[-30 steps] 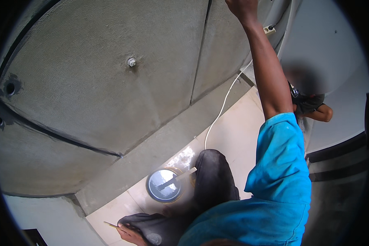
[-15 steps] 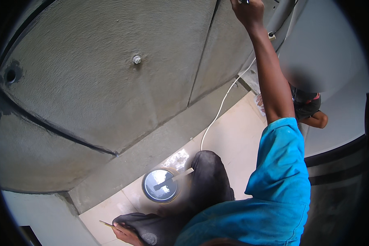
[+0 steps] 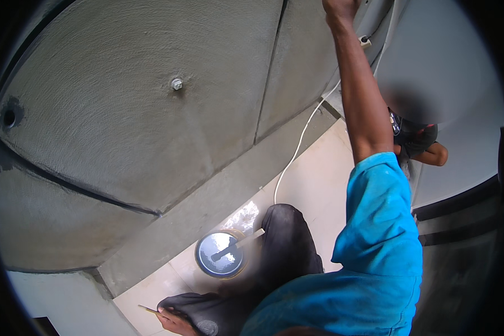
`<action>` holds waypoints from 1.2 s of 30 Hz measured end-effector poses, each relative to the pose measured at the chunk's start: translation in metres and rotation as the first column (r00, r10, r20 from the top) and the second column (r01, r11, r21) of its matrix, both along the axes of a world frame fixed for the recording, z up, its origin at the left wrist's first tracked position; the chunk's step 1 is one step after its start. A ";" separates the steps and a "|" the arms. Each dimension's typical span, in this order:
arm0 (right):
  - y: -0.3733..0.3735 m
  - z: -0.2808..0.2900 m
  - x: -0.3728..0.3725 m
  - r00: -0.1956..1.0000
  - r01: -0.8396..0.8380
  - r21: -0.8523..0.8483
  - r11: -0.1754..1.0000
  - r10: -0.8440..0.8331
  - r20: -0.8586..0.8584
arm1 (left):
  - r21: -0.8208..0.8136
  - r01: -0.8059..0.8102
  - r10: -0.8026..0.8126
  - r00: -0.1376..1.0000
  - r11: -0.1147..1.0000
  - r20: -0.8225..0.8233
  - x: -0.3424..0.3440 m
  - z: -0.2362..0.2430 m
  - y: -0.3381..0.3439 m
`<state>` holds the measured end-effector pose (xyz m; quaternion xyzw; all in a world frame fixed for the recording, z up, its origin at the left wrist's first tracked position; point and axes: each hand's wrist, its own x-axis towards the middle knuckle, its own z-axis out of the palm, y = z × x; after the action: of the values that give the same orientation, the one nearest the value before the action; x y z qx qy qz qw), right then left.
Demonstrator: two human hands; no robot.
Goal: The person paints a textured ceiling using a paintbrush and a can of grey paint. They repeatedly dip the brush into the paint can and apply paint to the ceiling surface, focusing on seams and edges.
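Observation:
My right arm reaches up to the grey textured wall (image 3: pixel 129 101), and my right hand (image 3: pixel 341 8) is cut by the top edge, so its fingers and anything in them are hidden. My left hand (image 3: pixel 175 320), low beside my dark-trousered leg, is closed on a thin wooden stick (image 3: pixel 147 308). Between my legs and the wall, a round tin of grey glossy liquid (image 3: pixel 211 245) stands on the floor, a flat stick (image 3: pixel 251 238) lying across it with its coated end in the liquid.
A concrete ledge (image 3: pixel 196 207) runs along the wall's foot above pale tiles (image 3: pixel 311 173). A white cable (image 3: pixel 294 154) winds past my knee up to a socket strip (image 3: pixel 364 43). Another person (image 3: pixel 420 143) crouches at the right by a pale curved wall.
My right hand dipped slightly half a second ago, showing a small dark and shiny thing in it, and has risen again toward the top edge. My left hand stays low.

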<state>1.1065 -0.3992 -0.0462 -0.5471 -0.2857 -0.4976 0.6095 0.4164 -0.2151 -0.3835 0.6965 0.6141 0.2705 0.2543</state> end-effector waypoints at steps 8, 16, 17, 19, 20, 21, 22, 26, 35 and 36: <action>0.011 -0.236 0.015 0.627 -0.510 0.479 0.714 0.690 -0.361 | 0.083 0.012 -0.018 0.997 0.997 0.076 -0.015 -0.020 0.010; -0.023 -0.398 -0.012 0.359 -0.342 0.378 0.860 0.491 -0.793 | -0.008 -0.015 0.016 0.973 1.000 0.232 -0.011 -0.022 0.007; -0.027 -0.404 -0.011 0.397 -0.313 0.300 0.901 0.412 -0.820 | -0.022 -0.016 0.021 0.970 1.000 0.242 -0.011 -0.020 0.005; -0.029 -0.397 -0.010 0.459 -0.265 0.142 0.954 0.254 -0.852 | -0.186 -0.077 0.127 0.952 0.980 0.277 -0.010 -0.013 0.008; -0.027 -0.387 -0.008 0.508 -0.235 0.070 0.969 0.184 -0.841 | -0.200 -0.093 0.147 0.950 0.975 0.274 -0.002 -0.005 0.008; -0.024 -0.372 -0.005 0.560 -0.200 0.003 0.980 0.117 -0.820 | -0.210 -0.106 0.164 0.947 0.972 0.278 0.003 0.000 0.012; -0.021 -0.357 -0.004 0.609 -0.226 0.103 0.969 0.223 -0.762 | -0.223 -0.069 0.137 0.942 0.972 0.306 0.005 0.000 0.018; 0.000 -0.296 -0.034 0.750 -0.254 0.372 0.893 0.425 -0.508 | -0.147 0.086 0.000 0.864 0.985 0.504 0.015 -0.001 0.051; -0.001 -0.327 -0.146 0.374 -0.409 0.688 0.600 0.798 -0.473 | -0.102 0.510 -0.354 0.713 0.854 0.606 0.131 0.017 0.102; 0.001 -0.327 -0.157 0.343 -0.430 0.678 0.596 0.802 -0.488 | -0.148 0.539 -0.351 0.707 0.829 0.614 0.140 0.020 0.104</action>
<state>0.9494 -0.3985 -0.3733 -0.3933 -0.0729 0.0117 0.9165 0.5560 -0.1107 -0.3635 0.6635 0.3568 0.2906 0.5900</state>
